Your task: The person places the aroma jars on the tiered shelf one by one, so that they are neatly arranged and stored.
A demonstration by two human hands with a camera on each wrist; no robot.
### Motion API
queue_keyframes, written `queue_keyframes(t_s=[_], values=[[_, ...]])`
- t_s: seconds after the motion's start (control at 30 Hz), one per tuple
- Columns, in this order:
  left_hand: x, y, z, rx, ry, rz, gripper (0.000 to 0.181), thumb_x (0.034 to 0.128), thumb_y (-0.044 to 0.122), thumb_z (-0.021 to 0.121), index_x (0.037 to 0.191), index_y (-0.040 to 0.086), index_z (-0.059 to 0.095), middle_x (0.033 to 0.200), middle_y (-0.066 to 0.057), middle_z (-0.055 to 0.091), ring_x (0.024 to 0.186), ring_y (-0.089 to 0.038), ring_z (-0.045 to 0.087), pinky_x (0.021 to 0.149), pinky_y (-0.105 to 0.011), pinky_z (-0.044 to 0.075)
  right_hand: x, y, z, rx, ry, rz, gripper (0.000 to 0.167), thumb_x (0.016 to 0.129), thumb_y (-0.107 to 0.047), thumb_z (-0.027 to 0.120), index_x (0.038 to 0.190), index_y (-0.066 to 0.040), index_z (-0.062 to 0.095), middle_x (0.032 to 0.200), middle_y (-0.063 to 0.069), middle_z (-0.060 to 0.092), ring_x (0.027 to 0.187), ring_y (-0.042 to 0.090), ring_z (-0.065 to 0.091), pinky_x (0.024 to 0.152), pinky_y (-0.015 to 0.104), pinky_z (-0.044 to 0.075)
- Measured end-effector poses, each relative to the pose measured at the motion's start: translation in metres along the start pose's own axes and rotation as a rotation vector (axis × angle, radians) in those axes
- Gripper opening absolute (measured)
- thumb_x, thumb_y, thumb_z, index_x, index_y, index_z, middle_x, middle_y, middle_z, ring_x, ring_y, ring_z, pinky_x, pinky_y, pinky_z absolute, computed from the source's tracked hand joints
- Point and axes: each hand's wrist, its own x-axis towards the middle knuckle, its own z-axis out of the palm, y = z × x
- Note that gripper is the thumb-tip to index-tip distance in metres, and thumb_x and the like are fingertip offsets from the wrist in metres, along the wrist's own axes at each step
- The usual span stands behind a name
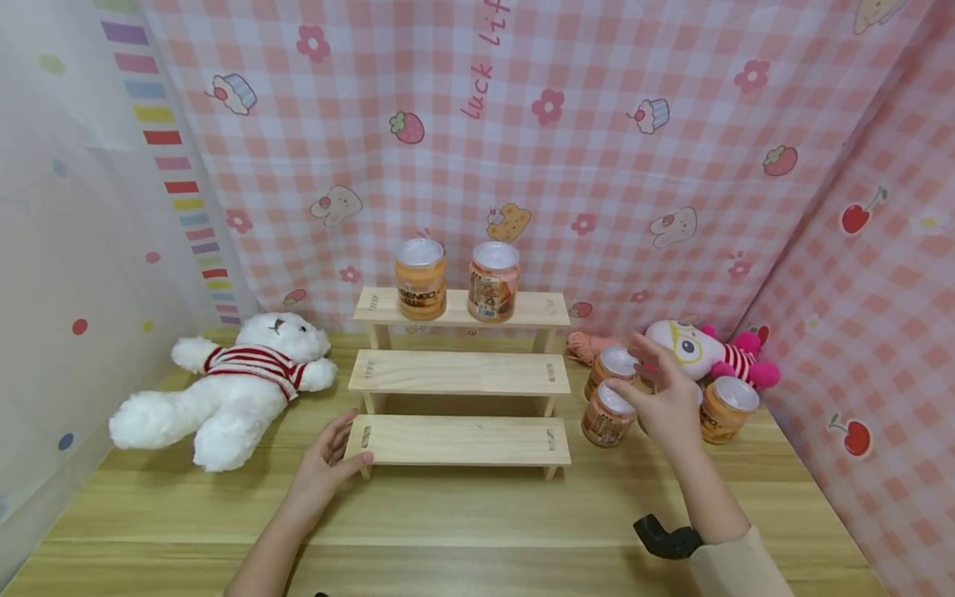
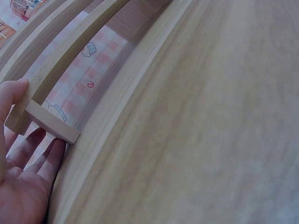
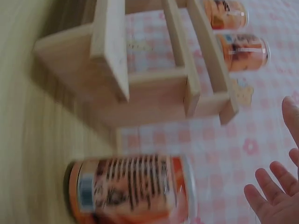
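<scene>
A three-step wooden display rack [image 1: 458, 373] stands on the table. My left hand [image 1: 324, 464] holds the left end of its lowest step, thumb on the front edge and fingers beside the leg [image 2: 53, 122]. Two orange-labelled cans [image 1: 421, 290] with silvery tops stand upright on the top step. To the right of the rack are several more such cans, among them a front one [image 1: 607, 424]. My right hand [image 1: 667, 402] is over this group, fingers spread and apart, holding nothing; it partly hides a can behind it. In the right wrist view, the near can [image 3: 135, 186] is apart from the fingers.
A white teddy bear [image 1: 249, 373] in a striped top lies left of the rack. At the back right lie a pink-and-white plush toy [image 1: 690, 344] and a pinkish bundle [image 1: 589, 347]. Checked cloth [image 1: 448, 166] hangs behind the table [image 1: 477, 531] and along its right side.
</scene>
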Motion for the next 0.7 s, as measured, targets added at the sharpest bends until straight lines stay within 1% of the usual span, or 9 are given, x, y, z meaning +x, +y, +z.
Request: queue_keyframes(t_s=[0.07,0.13,0.23,0.3,0.4,0.5,0.6,0.7], values=[[0.0,0.0,0.0,0.001,0.002,-0.003,0.077,0.0839,0.01,0.074,0.148,0.007,0.032,0.142,-0.018,0.043,0.125,-0.022,0.042,0.092,-0.013,0.039,-0.003,0.003,-0.008,-0.012,0.005,0.012,0.066,0.074,0.006,0.078,0.134,-0.002,0.052,0.126,0.009,0.057,0.108,0.012,0.056,0.091,0.019,0.044],[0.0,0.0,0.0,-0.002,0.001,-0.007,0.077,0.0839,0.009,0.074,0.148,0.007,0.032,0.142,-0.018,0.043,0.123,-0.018,0.044,0.092,-0.014,0.039,-0.005,0.007,-0.015,-0.026,0.018,0.022,0.065,0.074,0.007,0.078,0.134,-0.002,0.053,0.123,0.003,0.057,0.106,0.007,0.056,0.089,0.016,0.044],[0.0,0.0,0.0,-0.014,-0.005,-0.01,0.077,0.0844,0.009,0.073,0.149,0.007,0.031,0.142,-0.019,0.042,0.121,-0.015,0.045,0.092,-0.014,0.039,-0.009,0.014,-0.026,-0.03,0.035,0.005,0.066,0.072,0.012,0.077,0.133,0.002,0.052,0.119,-0.008,0.055,0.104,0.003,0.055,0.088,0.016,0.045],[-0.001,0.001,0.0,-0.021,-0.007,-0.011,0.076,0.0845,0.008,0.073,0.148,0.007,0.031,0.141,-0.02,0.042,0.121,-0.014,0.045,0.092,-0.015,0.039,-0.012,0.02,-0.034,-0.028,0.044,0.001,0.067,0.071,0.015,0.076,0.132,0.004,0.052,0.118,-0.012,0.054,0.104,0.003,0.055,0.088,0.017,0.045],[-0.002,0.002,0.0,-0.025,-0.003,-0.013,0.076,0.0845,0.007,0.073,0.148,0.007,0.032,0.141,-0.019,0.043,0.122,-0.017,0.045,0.092,-0.015,0.04,-0.016,0.026,-0.046,-0.057,0.042,0.022,0.068,0.072,0.014,0.076,0.133,0.003,0.051,0.12,-0.013,0.054,0.106,0.002,0.053,0.089,0.016,0.043],[-0.002,0.003,0.001,-0.027,-0.001,-0.014,0.076,0.0844,0.007,0.073,0.148,0.007,0.032,0.141,-0.019,0.043,0.125,-0.022,0.042,0.092,-0.014,0.039,-0.019,0.032,-0.058,-0.108,0.039,0.042,0.067,0.074,0.01,0.077,0.134,0.0,0.051,0.116,-0.015,0.054,0.105,0.003,0.053,0.088,0.013,0.043],[-0.001,0.002,0.001,-0.021,-0.005,-0.004,0.076,0.0846,0.008,0.073,0.148,0.006,0.031,0.142,-0.021,0.041,0.128,-0.028,0.039,0.092,-0.013,0.038,-0.021,0.038,-0.069,-0.139,0.053,0.027,0.066,0.072,0.013,0.077,0.132,0.001,0.053,0.114,-0.012,0.056,0.104,0.003,0.053,0.087,0.012,0.043],[-0.001,0.001,0.001,-0.017,-0.005,-0.001,0.076,0.0846,0.009,0.073,0.148,0.006,0.031,0.143,-0.021,0.04,0.129,-0.03,0.037,0.092,-0.012,0.038,-0.021,0.045,-0.079,-0.152,0.071,0.001,0.066,0.069,0.016,0.077,0.13,0.004,0.054,0.114,-0.011,0.056,0.103,0.001,0.054,0.085,0.012,0.045]])
